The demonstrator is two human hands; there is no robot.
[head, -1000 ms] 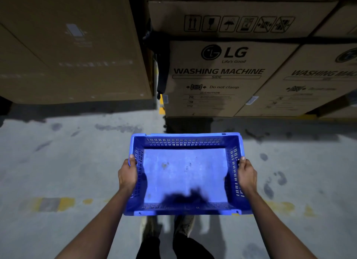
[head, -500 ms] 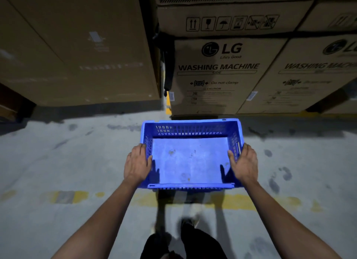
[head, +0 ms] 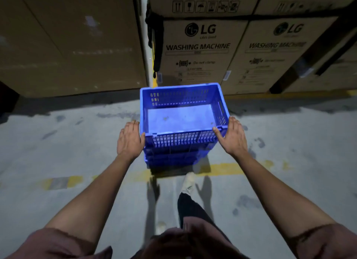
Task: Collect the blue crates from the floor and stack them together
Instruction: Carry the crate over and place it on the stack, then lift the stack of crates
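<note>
The top crate (head: 183,115) sits on a stack (head: 174,156) of other blue crates on the floor (head: 63,146), just in front of the big boxes (head: 195,46). It looks nested into the one below, and only the edges of the lower crates show under it.

The left hand (head: 129,138) is at the crate's left near corner. Its fingers are mostly straight and lie flat along the side, with the thumb by the front rim. The right hand (head: 231,138) is at the right near corner in the same way — fingers long and loose, thumb touching the corner. Neither hand wraps around anything. They look like they are pressing or steadying the crate, not gripping it, though I cannot tell how hard they push.

The crate is hard plastic, shaped like a box with an open top. Its bottom is flat and smooth, with a few small dirty marks. Its walls are full of little slots in rows, like a grid. The rim is thick and has a lip all the way round.

I think it is light, since it is empty, and stiff, so it will not bend or squash. The plastic may be a bit slippery. The best places to hold are the long slot on the right wall and the thick rim on both short sides — one hand each side keeps it level.

The boxes are brown cardboard, flat and dull. The floor is grey concrete, rough and stained, with a worn yellow line (head: 222,169).
</note>
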